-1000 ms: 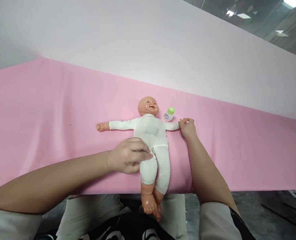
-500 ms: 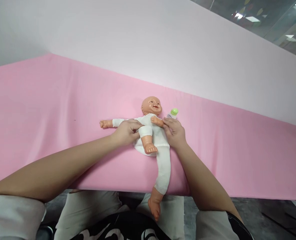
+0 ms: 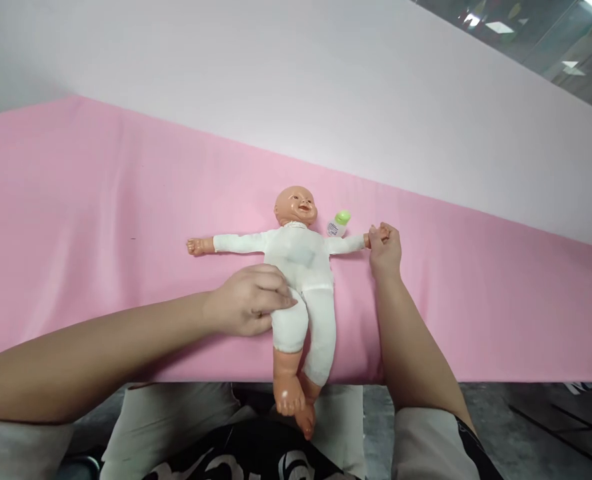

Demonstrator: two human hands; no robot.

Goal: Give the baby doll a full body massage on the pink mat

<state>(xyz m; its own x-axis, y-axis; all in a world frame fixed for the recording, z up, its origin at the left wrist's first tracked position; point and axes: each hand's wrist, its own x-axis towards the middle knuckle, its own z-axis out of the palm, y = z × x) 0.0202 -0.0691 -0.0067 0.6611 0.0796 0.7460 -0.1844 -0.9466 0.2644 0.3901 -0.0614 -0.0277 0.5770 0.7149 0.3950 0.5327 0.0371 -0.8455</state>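
Note:
A baby doll [image 3: 300, 257] with a white cloth body lies face up on the pink cloth, its arms spread wide and its feet past the table's front edge. My left hand [image 3: 253, 300] is closed round the upper part of the doll's leg on the left side of the view. Over on the right, my right hand [image 3: 386, 247] pinches the doll's other-side hand, holding that arm stretched out. Beside the doll's head lies a small white bottle [image 3: 337, 225] with a green cap.
The pink cloth [image 3: 476, 293] covers the table up to its front edge. Behind it rises a plain pale wall [image 3: 276, 80]. My legs [image 3: 176, 420] are below the table's front edge.
The doll's right-side arm has gone from across its chest to stretched outward, with my right hand. The raised leg has come down toward the front edge, with my left hand on it.

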